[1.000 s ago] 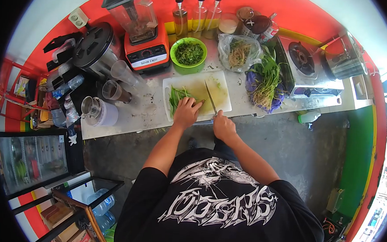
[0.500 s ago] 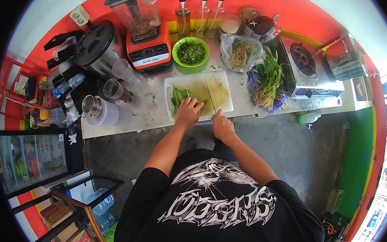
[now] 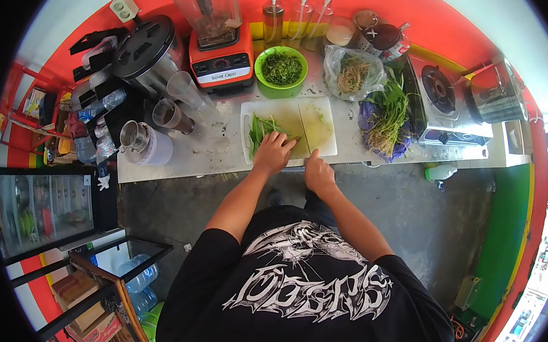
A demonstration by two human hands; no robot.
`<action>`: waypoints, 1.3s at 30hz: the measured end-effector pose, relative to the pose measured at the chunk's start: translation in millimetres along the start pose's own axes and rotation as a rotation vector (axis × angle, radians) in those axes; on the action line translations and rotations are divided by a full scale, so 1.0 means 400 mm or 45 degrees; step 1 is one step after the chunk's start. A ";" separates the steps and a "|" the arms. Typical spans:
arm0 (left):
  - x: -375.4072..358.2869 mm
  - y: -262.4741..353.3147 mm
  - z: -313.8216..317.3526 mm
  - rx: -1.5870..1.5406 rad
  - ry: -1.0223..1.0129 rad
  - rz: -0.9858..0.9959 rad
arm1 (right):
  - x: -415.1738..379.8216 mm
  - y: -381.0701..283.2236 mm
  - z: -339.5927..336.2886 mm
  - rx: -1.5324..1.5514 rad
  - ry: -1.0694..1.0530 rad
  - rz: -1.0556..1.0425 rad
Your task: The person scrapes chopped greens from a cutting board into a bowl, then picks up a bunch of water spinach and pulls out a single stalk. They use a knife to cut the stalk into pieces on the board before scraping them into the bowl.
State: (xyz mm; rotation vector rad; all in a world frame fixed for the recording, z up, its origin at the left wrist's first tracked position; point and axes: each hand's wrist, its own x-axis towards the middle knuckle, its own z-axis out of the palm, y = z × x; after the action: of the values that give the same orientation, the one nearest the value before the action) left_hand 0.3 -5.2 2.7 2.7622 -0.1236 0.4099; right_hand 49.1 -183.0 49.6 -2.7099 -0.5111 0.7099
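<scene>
A white cutting board point(image 3: 325, 150) lies at the counter's front edge. On its left part is a bunch of leafy greens point(image 3: 259, 130). My left hand point(image 3: 274, 153) presses down on the bunch from above, fingers curled over its right end. A kitchen knife point(image 3: 305, 126) points away from me across the board, its handle closed in my right hand point(image 3: 318, 175). The blade stands just right of my left fingertips. A few small green bits lie right of the blade. Behind the board, a lime-green bowl point(image 3: 280, 90) holds chopped greens.
A red blender point(image 3: 223, 61) stands at the back left, near plastic cups point(image 3: 172, 116) and a metal pitcher point(image 3: 139, 143). Right of the board are a plastic bag point(image 3: 354, 72) of roots and rooted greens point(image 3: 387, 118). A gas stove point(image 3: 450, 113) is farther right.
The view has shifted slightly, so the counter sits a little farther right. My left hand stays on the greens and my right hand keeps the knife, with its blade at a slightly different angle.
</scene>
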 end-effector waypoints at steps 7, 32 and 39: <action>-0.001 0.004 -0.005 0.026 0.058 0.023 | 0.041 0.000 -0.029 -0.057 0.008 -0.063; 0.007 0.005 0.000 0.022 0.104 0.048 | 0.063 -0.022 -0.028 0.016 0.000 -0.067; 0.009 -0.004 0.005 -0.064 0.133 0.037 | 0.020 -0.029 0.017 0.036 -0.041 0.059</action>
State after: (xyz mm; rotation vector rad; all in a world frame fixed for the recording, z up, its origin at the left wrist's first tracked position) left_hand 4.5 -4.4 1.4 2.6860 -0.1462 0.5501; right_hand 49.1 -168.3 44.9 -2.6962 -0.4442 0.7684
